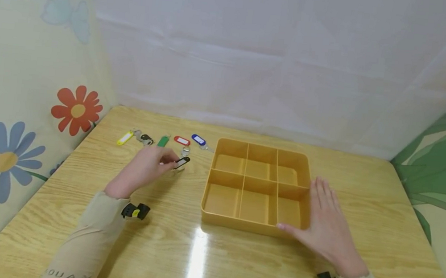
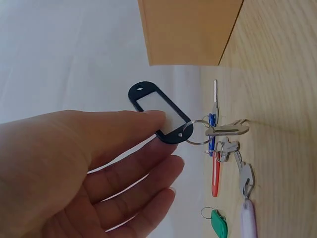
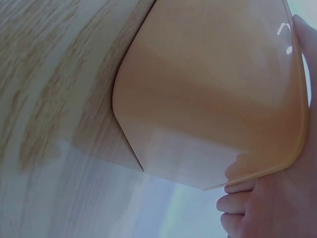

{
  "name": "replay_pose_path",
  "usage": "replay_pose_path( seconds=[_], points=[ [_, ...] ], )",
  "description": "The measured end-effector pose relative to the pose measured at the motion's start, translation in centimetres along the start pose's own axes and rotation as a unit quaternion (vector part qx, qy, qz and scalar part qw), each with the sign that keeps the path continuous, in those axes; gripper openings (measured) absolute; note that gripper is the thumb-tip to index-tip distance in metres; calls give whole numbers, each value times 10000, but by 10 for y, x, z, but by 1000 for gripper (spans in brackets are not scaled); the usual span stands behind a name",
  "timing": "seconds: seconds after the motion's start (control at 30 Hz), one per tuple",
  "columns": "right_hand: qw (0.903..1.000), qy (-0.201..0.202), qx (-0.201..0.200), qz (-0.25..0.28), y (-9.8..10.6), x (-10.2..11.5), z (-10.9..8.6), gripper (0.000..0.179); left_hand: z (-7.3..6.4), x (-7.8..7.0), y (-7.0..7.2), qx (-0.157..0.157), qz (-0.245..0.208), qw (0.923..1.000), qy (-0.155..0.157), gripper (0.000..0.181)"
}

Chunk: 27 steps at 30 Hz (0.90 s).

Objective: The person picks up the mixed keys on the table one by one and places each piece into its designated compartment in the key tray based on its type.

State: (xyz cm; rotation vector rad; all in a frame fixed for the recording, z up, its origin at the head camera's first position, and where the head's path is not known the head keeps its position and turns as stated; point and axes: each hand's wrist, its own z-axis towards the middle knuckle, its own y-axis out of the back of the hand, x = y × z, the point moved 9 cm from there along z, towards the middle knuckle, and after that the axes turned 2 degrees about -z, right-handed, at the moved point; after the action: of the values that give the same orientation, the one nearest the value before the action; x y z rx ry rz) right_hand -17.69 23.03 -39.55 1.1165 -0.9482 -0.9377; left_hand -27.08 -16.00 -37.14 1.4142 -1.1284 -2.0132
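Observation:
My left hand (image 1: 145,167) pinches a black key tag (image 1: 182,162) with a white label between thumb and fingers, over the table left of the orange box. From the tag hangs a metal ring (image 2: 190,141) with a silver key (image 2: 228,130), close above the wood in the left wrist view. My right hand (image 1: 329,225) rests against the right side of the orange six-compartment box (image 1: 252,225). Its fingers lie straight along the side wall, and the thumb touches the front rim.
Behind the left hand lie a blue key tag (image 1: 198,139), a red tag (image 1: 182,140), a green tag (image 1: 163,141) and a yellow tag (image 1: 125,137). A pale lilac tag (image 2: 248,220) with a key shows in the left wrist view. A white cloth backdrop (image 1: 254,70) stands behind the table.

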Motion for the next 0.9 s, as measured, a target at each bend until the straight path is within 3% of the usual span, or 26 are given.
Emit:
replay_pose_path(
  seconds=[0.6,0.9],
  points=[
    [10000,21,3,33,1,1,-1,129,9,-14,9,-467,-128,9987,-181,11],
    [10000,-21,44,7,0,0,0,129,13,-18,14,-628,-420,9970,-183,14]
  ],
)
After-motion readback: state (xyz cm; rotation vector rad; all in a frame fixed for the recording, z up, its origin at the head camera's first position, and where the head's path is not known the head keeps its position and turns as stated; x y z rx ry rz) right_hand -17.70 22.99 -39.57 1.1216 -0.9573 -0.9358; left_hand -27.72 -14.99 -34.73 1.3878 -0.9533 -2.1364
